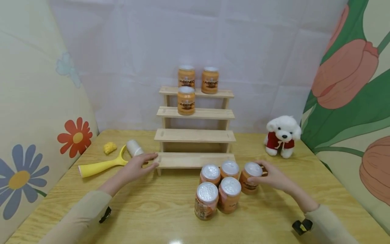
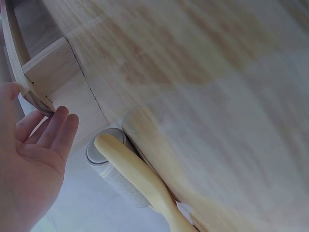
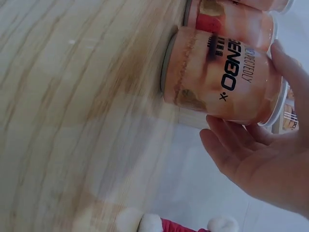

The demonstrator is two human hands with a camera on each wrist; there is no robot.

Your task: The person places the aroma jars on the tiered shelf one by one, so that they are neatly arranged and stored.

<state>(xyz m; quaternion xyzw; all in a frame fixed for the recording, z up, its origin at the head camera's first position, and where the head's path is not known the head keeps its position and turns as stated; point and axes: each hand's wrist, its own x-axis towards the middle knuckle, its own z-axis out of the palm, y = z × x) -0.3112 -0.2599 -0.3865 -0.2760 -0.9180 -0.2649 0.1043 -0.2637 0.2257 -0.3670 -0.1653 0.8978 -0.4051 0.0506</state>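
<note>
My right hand [image 1: 273,176] holds an orange can [image 1: 251,178] with a silver lid, thumb on the near side and fingers behind. In the right wrist view this can [image 3: 222,75] shows dark lettering, and its base is on or very close to the tabletop. Several similar cans [image 1: 230,200] stand close together to its left. With thumb and fingers at its left end, my left hand [image 1: 138,168] grips the lowest board of a stepped wooden shelf [image 1: 195,160]. Two cans [image 1: 210,81] stand on the top step and one can [image 1: 186,101] on the step below.
Left of the shelf lie a yellow-handled roller [image 1: 100,167] with a pale grey head and a small yellow lump [image 1: 109,147]. A white plush dog [image 1: 283,135] in a red vest sits at the back right. A white cloth [image 1: 137,51] hangs behind the wooden table [image 1: 152,217].
</note>
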